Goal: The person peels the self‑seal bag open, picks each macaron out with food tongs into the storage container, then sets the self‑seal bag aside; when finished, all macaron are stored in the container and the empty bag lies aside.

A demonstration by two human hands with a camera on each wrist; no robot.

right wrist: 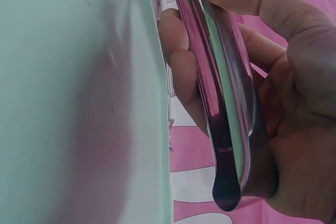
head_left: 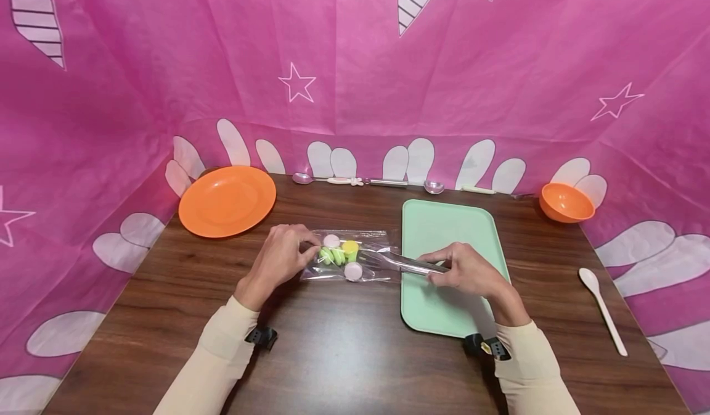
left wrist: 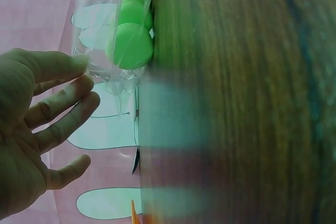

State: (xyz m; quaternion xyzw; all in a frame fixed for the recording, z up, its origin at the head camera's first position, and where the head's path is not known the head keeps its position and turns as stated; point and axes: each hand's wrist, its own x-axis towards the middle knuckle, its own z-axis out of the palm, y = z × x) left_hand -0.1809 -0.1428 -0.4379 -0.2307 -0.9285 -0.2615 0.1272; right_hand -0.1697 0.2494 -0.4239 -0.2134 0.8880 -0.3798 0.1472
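A clear plastic bag (head_left: 373,238) lies on the table, holding several small rounded pieces in green, yellow (head_left: 350,247) and pale pink (head_left: 353,271). My left hand (head_left: 281,254) pinches the bag's left end between thumb and fingertips. In the left wrist view the green pieces (left wrist: 129,45) show through the film just beyond those fingertips. With my right hand (head_left: 465,269) I hold metal tongs (head_left: 413,264) above the tray's left side; their tips reach into the bag's right end. The right wrist view shows both arms of the tongs (right wrist: 231,103) between thumb and fingers, slightly apart.
A mint green tray (head_left: 444,310) lies under my right hand. An orange plate (head_left: 227,202) sits back left, an orange bowl (head_left: 566,203) back right. A white spoon (head_left: 601,310) is at the right. Several utensils, including a ladle (head_left: 434,187), line the back edge before a pink curtain (head_left: 355,94).
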